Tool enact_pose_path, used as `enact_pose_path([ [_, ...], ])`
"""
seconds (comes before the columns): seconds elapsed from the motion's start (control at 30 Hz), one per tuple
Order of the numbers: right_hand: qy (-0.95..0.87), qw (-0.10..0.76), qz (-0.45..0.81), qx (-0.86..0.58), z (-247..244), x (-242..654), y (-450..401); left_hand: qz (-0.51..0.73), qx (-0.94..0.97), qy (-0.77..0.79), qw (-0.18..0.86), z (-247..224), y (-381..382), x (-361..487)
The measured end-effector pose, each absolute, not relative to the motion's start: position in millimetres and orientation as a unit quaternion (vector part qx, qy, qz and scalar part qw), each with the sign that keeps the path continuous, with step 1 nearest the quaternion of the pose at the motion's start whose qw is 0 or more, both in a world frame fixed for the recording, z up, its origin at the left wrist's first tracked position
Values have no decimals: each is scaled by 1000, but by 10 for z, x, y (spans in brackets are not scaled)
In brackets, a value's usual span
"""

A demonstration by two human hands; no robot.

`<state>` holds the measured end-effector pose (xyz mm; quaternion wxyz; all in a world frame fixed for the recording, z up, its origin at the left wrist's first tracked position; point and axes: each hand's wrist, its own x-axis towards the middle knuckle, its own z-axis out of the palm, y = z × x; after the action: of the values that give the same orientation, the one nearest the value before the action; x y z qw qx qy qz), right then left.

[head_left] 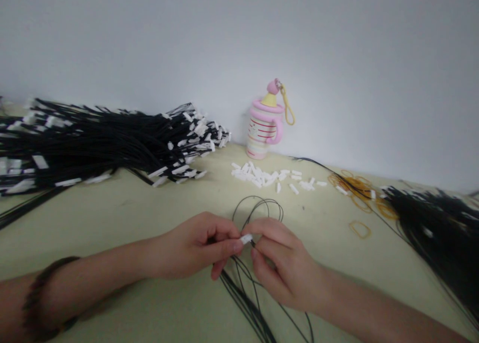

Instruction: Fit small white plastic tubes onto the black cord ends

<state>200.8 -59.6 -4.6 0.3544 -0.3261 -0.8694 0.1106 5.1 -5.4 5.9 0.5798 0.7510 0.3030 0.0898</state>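
My left hand (198, 245) and my right hand (280, 263) meet at the middle of the table. A small white plastic connector (246, 239) shows between their fingertips, pinched by my left hand. My right hand grips thin black wires (243, 293) right at that connector, though its fingers hide the exact join. The wires loop up behind my hands and trail down toward the near edge. A dark beaded bracelet (45, 293) circles my left wrist.
A large bundle of black wires with white ends (112, 143) lies at the left, and another black bundle (437, 233) at the right. Loose white connectors (262, 175), yellow rubber bands (355, 188) and a pink-and-cream bottle (265, 126) stand or lie on the pale green cloth (149, 208) against a wall.
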Motion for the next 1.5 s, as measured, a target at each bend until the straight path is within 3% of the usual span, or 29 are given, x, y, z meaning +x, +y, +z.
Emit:
enact_pose_path([
  [0.3,-876,330,126,-328,-33,1999,-580,91,756,295,578,70,-71,45],
  [1.0,-855,385,115,-327,-115,2002,-636,94,763,296,568,77,-113,56],
  [1.5,-859,378,112,-327,-89,2012,-637,99,759,313,563,74,-121,56],
])
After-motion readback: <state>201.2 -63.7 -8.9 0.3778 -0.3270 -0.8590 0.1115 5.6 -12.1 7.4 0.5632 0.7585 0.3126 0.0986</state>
